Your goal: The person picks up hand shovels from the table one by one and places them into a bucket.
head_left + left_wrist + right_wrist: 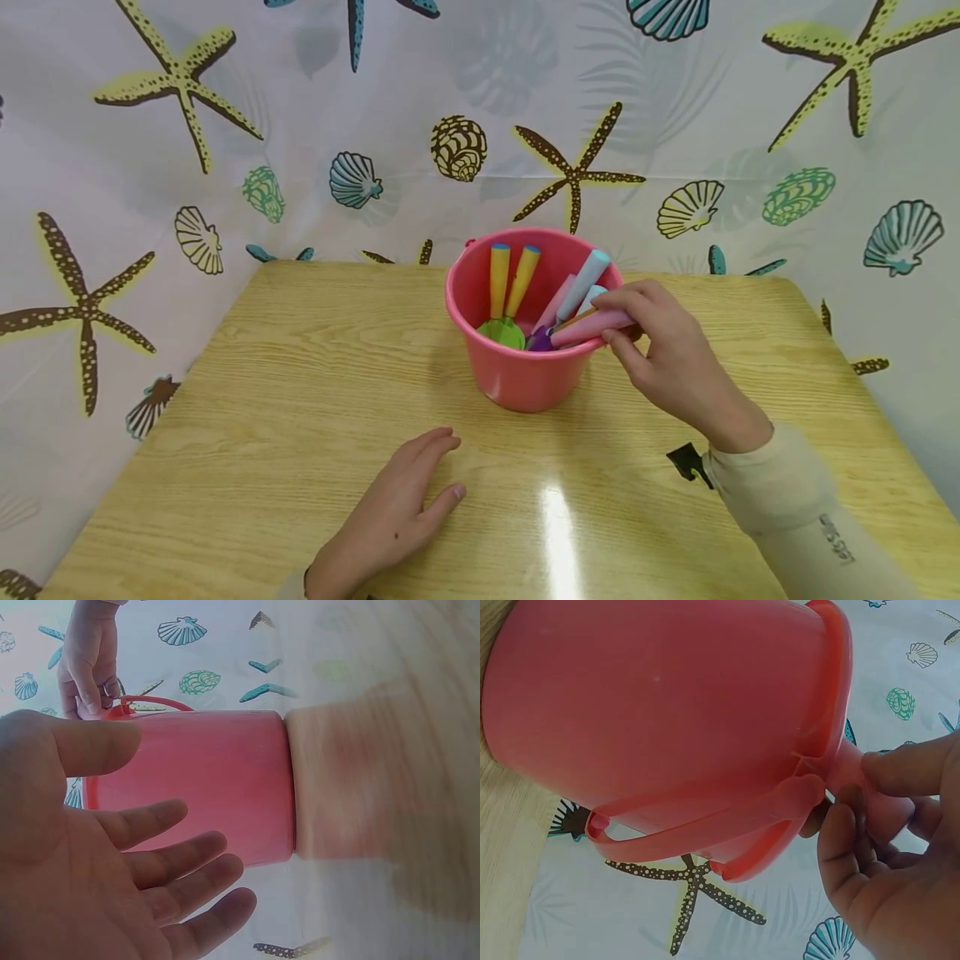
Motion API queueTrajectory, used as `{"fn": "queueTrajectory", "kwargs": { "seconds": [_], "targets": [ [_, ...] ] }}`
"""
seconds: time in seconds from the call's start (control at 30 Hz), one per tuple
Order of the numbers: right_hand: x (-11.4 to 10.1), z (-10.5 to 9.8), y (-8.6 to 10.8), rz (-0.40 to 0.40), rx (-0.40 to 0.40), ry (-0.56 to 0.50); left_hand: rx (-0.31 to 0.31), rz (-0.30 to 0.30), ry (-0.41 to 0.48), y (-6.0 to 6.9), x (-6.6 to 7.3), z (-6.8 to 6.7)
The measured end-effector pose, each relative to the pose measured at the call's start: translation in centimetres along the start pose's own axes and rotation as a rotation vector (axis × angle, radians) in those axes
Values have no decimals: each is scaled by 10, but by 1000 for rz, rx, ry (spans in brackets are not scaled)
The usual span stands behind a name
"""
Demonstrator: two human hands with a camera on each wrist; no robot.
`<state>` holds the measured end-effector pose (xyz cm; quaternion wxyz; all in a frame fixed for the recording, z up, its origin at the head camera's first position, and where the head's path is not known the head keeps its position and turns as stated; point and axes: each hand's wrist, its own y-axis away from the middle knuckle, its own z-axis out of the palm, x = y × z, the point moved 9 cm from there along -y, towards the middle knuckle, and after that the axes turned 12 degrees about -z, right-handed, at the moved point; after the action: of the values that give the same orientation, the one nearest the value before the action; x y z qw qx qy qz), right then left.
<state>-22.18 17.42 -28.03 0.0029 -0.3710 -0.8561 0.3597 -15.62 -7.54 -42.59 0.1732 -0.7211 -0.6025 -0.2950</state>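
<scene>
A pink bucket (525, 379) stands upright on the table, holding several handled tools. My right hand (667, 354) is at the bucket's right rim and pinches a pink handle (588, 327) between thumb and fingers. The lower end of that tool is hidden inside the bucket. In the right wrist view the pink handle (889, 814) sticks out past the rim, between the fingers. My left hand (397, 508) is held in front and left of the bucket, fingers extended and apart from it. The left wrist view shows its palm side beside the bucket wall (202, 780).
Inside the bucket are two yellow handles (499, 279) with green ends (504, 334), light blue handles (583, 285) and a purple piece (538, 340). The bucket's handle (697, 829) hangs along its side. A patterned curtain (300, 125) borders the wooden table (300, 375).
</scene>
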Motion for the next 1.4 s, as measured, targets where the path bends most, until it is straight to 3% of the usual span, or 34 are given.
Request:
{"fn": "queueTrajectory", "kwargs": {
  "seconds": [0.47, 0.83, 1.03, 1.4],
  "targets": [
    [0, 0, 3, 23, -15, 5, -28, 9, -17, 1, 0, 3],
    [1, 0, 0, 28, 26, -7, -47, 3, -22, 2, -2, 4],
    [3, 4, 1, 38, -1, -20, -60, -1, -21, 0, -3, 5],
    [0, -1, 10, 48, -43, -23, -9, 25, -63, -1, 2, -3]
  ]
}}
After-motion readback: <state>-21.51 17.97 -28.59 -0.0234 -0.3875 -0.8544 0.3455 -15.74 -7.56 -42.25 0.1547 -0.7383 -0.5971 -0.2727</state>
